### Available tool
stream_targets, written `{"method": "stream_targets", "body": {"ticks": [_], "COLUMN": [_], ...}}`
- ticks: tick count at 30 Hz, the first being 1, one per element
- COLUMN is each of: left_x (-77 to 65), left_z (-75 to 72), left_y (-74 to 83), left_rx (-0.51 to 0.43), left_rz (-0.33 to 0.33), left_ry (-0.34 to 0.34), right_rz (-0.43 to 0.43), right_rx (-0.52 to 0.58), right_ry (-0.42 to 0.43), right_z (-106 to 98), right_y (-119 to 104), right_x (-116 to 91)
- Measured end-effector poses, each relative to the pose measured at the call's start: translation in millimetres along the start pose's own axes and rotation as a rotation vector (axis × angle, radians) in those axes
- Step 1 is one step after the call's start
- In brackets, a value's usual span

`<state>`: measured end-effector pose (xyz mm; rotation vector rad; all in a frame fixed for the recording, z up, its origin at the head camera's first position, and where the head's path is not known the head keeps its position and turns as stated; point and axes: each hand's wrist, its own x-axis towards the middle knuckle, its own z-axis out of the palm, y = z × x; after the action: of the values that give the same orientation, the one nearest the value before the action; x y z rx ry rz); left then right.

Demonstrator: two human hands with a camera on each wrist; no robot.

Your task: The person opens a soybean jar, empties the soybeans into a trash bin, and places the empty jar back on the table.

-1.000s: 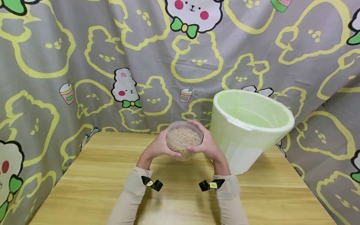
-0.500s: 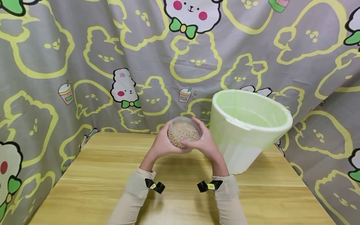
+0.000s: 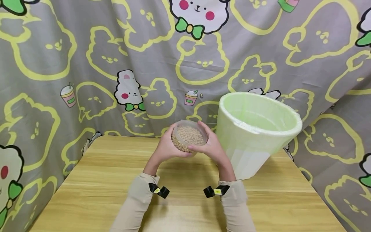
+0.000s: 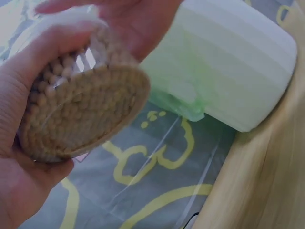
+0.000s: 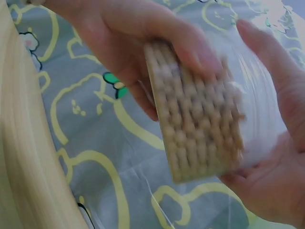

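A clear round plastic container of small round tan beans or pellets is held above the table by both hands. The left hand grips its left side, and in the left wrist view the thumb and fingers of this hand curl round the wall. On the opposite side the right hand holds the container, its thumb across the near wall. The container's flat bottom shows in the left wrist view, filled with the tan balls. In the right wrist view, the balls take up the lower part of the container.
To the right of the hands a white waste bin with a pale green liner stands on the wooden table. Behind the table hangs a grey curtain with yellow cartoon outlines. Small black wrist cameras sit on both sleeves.
Both hands have raised the container slightly, and the left hand has shifted its grip lower around it. Over the last half second there is hardly any movement; the bin stays in place.
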<state>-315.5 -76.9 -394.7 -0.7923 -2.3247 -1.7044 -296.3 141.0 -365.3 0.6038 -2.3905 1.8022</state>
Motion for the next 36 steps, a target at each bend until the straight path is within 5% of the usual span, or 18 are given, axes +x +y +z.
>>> {"method": "stream_targets", "body": {"ticks": [3,11,17,36], "left_x": [-0.1,1.6,2.0,-5.3], "left_z": [2.7,-1.4,-3.4,-56.1], "left_y": [-0.6,-6.3,-7.3,1.8], "left_rx": [0.031,-0.154,-0.189,-0.208], "left_rz": [-0.01,0.056,0.051,0.031], "left_ry": [0.017,-0.123,-0.142,0.134], "right_rz": [0.003,-0.094,-0.092,-0.043], "right_rx": [-0.001,0.05,0.065,0.102], "right_ry": [0.038,-0.067,-0.07,-0.004], "right_z": [4.0,-5.1,-7.1,-4.6], "right_y": [-0.4,0.5,-0.8,-2.9], "right_x": [-0.2,-2.1,-3.3,0.8]}}
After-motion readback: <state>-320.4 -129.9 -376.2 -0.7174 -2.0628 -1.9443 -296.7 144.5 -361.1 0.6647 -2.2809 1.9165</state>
